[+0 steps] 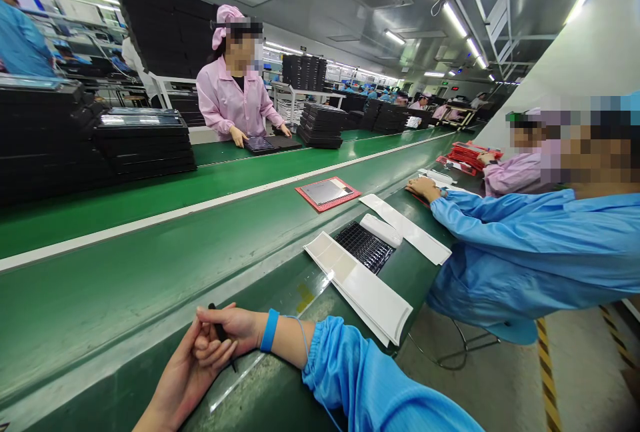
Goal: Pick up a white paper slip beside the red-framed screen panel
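Observation:
My two hands rest together on the near edge of the green conveyor table (150, 272). My right hand (227, 332), with a blue wrist strap and blue sleeve, lies over my left hand (183, 379); its fingers are closed around a thin black pen-like tool (220, 332). My left hand holds nothing and touches the right hand's fingers. Farther right on the table lie white strips (367, 289) and a black keyboard-like panel (364, 245).
A red tray with a grey plate (327, 193) sits on the belt. A co-worker in blue (525, 245) leans on the table at right. Across the belt a person in pink (233, 95) handles a tablet. Black tray stacks (143, 142) stand at left.

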`<move>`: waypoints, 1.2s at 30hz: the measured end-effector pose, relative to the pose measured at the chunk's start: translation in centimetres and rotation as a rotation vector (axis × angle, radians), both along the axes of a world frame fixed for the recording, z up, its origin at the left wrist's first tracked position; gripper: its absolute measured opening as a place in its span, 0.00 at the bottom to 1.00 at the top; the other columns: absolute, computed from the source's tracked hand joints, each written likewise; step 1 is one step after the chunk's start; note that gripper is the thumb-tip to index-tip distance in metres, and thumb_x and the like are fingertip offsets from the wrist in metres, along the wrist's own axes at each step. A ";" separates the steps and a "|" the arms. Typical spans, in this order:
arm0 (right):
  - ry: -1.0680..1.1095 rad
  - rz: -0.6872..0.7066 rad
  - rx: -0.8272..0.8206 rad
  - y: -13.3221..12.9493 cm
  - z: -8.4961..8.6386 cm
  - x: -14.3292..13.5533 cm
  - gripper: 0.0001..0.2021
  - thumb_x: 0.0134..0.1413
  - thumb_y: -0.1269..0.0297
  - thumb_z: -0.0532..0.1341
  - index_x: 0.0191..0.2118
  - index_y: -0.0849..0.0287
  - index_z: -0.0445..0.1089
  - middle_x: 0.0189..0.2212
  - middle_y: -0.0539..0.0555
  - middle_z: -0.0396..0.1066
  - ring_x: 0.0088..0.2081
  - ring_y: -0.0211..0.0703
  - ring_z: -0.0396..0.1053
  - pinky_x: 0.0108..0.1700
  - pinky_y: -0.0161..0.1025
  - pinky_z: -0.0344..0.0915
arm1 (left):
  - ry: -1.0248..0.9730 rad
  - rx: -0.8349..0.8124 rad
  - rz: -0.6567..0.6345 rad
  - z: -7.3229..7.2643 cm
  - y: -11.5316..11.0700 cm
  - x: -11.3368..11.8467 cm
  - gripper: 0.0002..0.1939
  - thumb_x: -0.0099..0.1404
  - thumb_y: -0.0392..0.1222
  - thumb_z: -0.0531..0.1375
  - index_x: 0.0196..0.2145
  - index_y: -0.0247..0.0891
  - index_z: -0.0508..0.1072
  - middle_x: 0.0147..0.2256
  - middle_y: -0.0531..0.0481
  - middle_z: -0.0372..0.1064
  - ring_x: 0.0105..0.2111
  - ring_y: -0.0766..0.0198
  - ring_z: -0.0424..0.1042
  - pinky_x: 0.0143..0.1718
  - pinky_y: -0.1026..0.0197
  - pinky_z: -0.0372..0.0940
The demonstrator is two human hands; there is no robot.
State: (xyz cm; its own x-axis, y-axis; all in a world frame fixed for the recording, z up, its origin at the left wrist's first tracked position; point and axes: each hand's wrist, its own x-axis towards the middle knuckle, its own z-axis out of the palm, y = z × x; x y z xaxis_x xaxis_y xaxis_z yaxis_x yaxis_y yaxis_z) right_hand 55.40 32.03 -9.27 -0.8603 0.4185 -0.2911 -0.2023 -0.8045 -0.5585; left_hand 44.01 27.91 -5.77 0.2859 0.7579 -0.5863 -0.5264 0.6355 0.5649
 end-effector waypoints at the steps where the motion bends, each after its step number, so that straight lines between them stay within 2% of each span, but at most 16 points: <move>1: 0.002 0.000 -0.002 0.0 -0.1 0.0 0.34 0.71 0.51 0.30 0.21 0.64 0.58 0.15 0.46 0.47 0.12 0.30 0.42 0.11 0.23 0.44 | -0.002 -0.014 0.005 0.0 0.1 0.0 0.14 0.69 0.31 0.50 0.45 0.35 0.74 0.40 0.45 0.73 0.29 0.67 0.74 0.37 0.62 0.73; 5: 0.002 0.000 -0.010 0.1 -0.3 -0.1 0.34 0.71 0.51 0.30 0.21 0.64 0.58 0.15 0.46 0.46 0.12 0.30 0.42 0.11 0.23 0.44 | -0.001 -0.020 0.019 0.1 0.1 0.1 0.16 0.69 0.31 0.50 0.50 0.35 0.72 0.41 0.44 0.73 0.34 0.64 0.75 0.42 0.60 0.72; 10: 0.005 -0.001 -0.004 0.1 -0.4 0.0 0.34 0.71 0.50 0.32 0.21 0.64 0.58 0.15 0.46 0.47 0.12 0.30 0.42 0.11 0.23 0.46 | 0.009 -0.040 0.015 0.3 0.0 0.2 0.16 0.69 0.30 0.49 0.48 0.33 0.73 0.38 0.45 0.73 0.29 0.66 0.74 0.37 0.62 0.73; 12: 0.008 -0.001 0.006 0.1 -0.3 0.1 0.33 0.71 0.50 0.33 0.21 0.64 0.58 0.16 0.46 0.47 0.13 0.30 0.42 0.11 0.22 0.47 | 0.021 -0.006 0.012 0.3 0.0 0.2 0.16 0.69 0.30 0.49 0.47 0.33 0.73 0.39 0.44 0.73 0.30 0.66 0.75 0.36 0.63 0.73; 18: -0.005 -0.002 0.012 0.1 -0.2 0.0 0.33 0.71 0.52 0.31 0.21 0.63 0.57 0.16 0.46 0.46 0.12 0.30 0.42 0.11 0.23 0.45 | 0.032 0.002 0.023 0.1 0.0 0.2 0.18 0.69 0.31 0.49 0.53 0.36 0.70 0.43 0.44 0.73 0.32 0.64 0.75 0.42 0.58 0.72; 22: -0.011 -0.003 0.000 0.1 -0.3 0.0 0.32 0.71 0.50 0.34 0.22 0.63 0.56 0.17 0.46 0.46 0.13 0.30 0.42 0.11 0.23 0.44 | 0.025 -0.030 0.030 0.0 0.1 0.2 0.17 0.69 0.31 0.50 0.52 0.37 0.71 0.41 0.45 0.73 0.30 0.65 0.75 0.43 0.57 0.72; 29: -0.022 -0.014 -0.012 0.2 -0.1 0.0 0.34 0.71 0.52 0.29 0.21 0.63 0.57 0.16 0.46 0.47 0.13 0.30 0.42 0.11 0.24 0.44 | 0.041 0.051 0.009 0.1 0.0 0.2 0.16 0.70 0.31 0.49 0.44 0.35 0.75 0.44 0.43 0.72 0.32 0.64 0.75 0.33 0.62 0.73; 32: -0.027 -0.009 -0.015 0.1 0.1 0.0 0.35 0.70 0.52 0.28 0.21 0.64 0.57 0.15 0.46 0.47 0.12 0.30 0.42 0.10 0.23 0.44 | 0.032 0.028 -0.003 0.0 0.0 0.1 0.15 0.70 0.31 0.49 0.44 0.34 0.75 0.45 0.42 0.72 0.35 0.63 0.75 0.34 0.62 0.73; 36: -0.023 -0.010 -0.008 0.0 0.4 0.0 0.37 0.70 0.53 0.27 0.20 0.64 0.58 0.15 0.47 0.48 0.11 0.30 0.42 0.11 0.23 0.44 | 0.008 0.010 -0.008 0.0 0.1 0.0 0.16 0.69 0.31 0.49 0.48 0.34 0.73 0.45 0.42 0.72 0.33 0.64 0.75 0.36 0.62 0.73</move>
State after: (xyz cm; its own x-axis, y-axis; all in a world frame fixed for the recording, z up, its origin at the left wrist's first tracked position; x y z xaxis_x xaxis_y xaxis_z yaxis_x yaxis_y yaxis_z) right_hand 55.39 32.05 -8.88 -0.8490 0.4248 -0.3143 -0.1976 -0.8069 -0.5566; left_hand 44.00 28.00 -5.81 0.2874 0.7612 -0.5813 -0.5167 0.6343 0.5751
